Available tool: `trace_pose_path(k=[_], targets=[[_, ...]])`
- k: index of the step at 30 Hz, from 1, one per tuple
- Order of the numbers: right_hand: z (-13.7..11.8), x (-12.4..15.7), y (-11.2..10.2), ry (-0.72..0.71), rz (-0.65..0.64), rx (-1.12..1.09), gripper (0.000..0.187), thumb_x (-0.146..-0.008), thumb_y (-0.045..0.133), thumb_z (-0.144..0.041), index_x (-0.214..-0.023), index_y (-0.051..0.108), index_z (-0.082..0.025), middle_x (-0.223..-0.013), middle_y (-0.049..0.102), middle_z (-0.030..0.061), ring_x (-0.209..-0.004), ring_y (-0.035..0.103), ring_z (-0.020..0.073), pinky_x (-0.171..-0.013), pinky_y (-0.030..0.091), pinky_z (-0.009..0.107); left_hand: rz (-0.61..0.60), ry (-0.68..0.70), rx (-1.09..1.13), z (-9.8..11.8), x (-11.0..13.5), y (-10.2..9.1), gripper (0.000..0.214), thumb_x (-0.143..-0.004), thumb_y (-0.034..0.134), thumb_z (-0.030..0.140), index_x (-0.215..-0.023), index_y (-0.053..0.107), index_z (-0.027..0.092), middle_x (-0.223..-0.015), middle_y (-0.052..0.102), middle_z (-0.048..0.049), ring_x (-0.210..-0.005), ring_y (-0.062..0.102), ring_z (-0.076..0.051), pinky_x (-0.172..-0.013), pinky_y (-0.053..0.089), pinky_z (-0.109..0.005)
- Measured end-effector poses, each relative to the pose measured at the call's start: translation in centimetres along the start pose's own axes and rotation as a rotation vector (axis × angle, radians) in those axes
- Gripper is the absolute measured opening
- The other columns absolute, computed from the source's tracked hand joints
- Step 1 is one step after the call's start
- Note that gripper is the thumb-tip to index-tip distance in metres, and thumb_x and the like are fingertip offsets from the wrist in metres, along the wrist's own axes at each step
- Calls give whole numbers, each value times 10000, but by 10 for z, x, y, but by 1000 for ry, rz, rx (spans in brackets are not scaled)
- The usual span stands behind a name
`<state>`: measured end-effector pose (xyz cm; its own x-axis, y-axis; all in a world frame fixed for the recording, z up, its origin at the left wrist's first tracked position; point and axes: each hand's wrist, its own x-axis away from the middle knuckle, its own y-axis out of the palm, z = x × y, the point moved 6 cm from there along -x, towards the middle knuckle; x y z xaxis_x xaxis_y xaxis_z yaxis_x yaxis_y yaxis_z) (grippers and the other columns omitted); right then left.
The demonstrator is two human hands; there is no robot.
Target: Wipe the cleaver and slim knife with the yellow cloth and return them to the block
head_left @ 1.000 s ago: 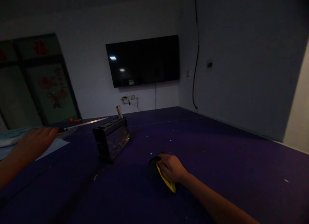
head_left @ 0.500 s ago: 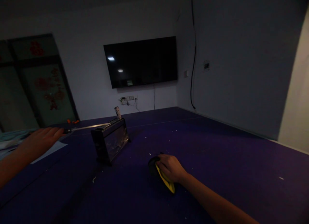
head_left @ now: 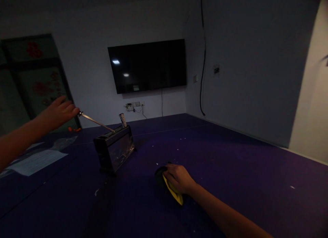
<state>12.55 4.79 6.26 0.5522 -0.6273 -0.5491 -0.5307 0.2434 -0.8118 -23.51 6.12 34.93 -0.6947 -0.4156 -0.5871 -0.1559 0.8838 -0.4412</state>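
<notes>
My left hand (head_left: 60, 111) is raised at the left, its fingers closed on the handle of a long thin knife (head_left: 96, 121). The blade slants down to the right, and its tip reaches the top of a dark block with a clear front (head_left: 114, 150) that stands on the purple surface (head_left: 230, 169). One pale handle (head_left: 122, 120) sticks up from the block's far end. My right hand (head_left: 179, 178) rests on the surface in the middle, closed over a black and yellow object (head_left: 170, 186) that I cannot name.
A dark television (head_left: 147, 65) hangs on the far wall above a socket strip (head_left: 135, 104). A black cable (head_left: 203, 60) runs down the right wall. Pale sheets (head_left: 36, 161) lie at the left. Small white specks dot the surface.
My left hand has risen from near the surface and tilted the knife, so its tip now points down onto the block's top. The right hand has stayed put.
</notes>
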Motion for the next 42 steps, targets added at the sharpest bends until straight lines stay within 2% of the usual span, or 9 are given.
trace_pose_path(k=[3,7,12,16,23,26,33,39,42], targets=[[1,0,0,-4,-10,4,279,-894,331,-234,-722,538,-160,-739,563,47,-693,520,144,-619,354,253,-13,96,-36,9,-40,8,261,-810,296,16,-783,553,50,-754,613,-39,-1054,489,-157,-989,168,-508],[1,0,-1,8,-29,31,276,-893,337,-237,-724,542,-161,-743,566,45,-692,519,139,-618,353,250,-55,97,-86,23,-83,27,196,-828,338,3,-841,533,-17,-905,626,-88,-1208,354,-181,-996,178,-482],[1,0,-2,2,-25,59,277,-890,340,-231,-710,539,-163,-729,563,38,-676,516,135,-602,348,243,-98,97,-80,47,-109,46,188,-830,340,-14,-861,525,-30,-979,617,-116,-1238,310,-161,-1009,190,-438],[0,0,-1,-11,-29,74,272,-886,345,-225,-711,543,-158,-732,565,42,-675,516,135,-603,346,242,-144,129,-24,62,-105,63,197,-807,341,-47,-848,533,-33,-931,625,-125,-1207,355,-168,-1008,197,-433],[1,1,-2,-15,-32,98,274,-885,351,-234,-703,541,-157,-720,565,40,-675,518,137,-598,338,243,-201,171,-6,92,-69,110,189,-773,396,-8,-829,567,50,-870,646,-109,-1069,494,-172,-988,260,-405],[1,1,-2,-18,-29,100,275,-887,348,-234,-701,537,-160,-720,563,39,-679,520,136,-602,338,240,-205,171,2,104,-58,123,213,-758,390,3,-779,589,77,-835,654,-130,-1029,528,-198,-956,299,-413],[2,0,0,-12,-26,95,276,-891,341,-237,-713,537,-160,-720,558,33,-664,515,131,-589,336,238,-215,184,37,117,-51,127,278,-682,408,-8,-623,609,176,-753,667,-112,-943,582,-217,-885,374,-376],[2,1,0,-16,-26,94,282,-892,341,-237,-701,534,-161,-718,555,34,-670,514,131,-592,334,236,-192,195,-4,118,-52,129,262,-673,429,-9,-627,596,189,-751,657,-104,-950,562,-222,-865,372,-349],[1,1,-1,-18,-19,88,279,-891,343,-235,-706,538,-159,-724,557,36,-672,513,134,-595,333,239,-208,192,47,120,-55,127,262,-677,425,-4,-642,594,192,-779,652,-109,-962,544,-218,-836,385,-333]])
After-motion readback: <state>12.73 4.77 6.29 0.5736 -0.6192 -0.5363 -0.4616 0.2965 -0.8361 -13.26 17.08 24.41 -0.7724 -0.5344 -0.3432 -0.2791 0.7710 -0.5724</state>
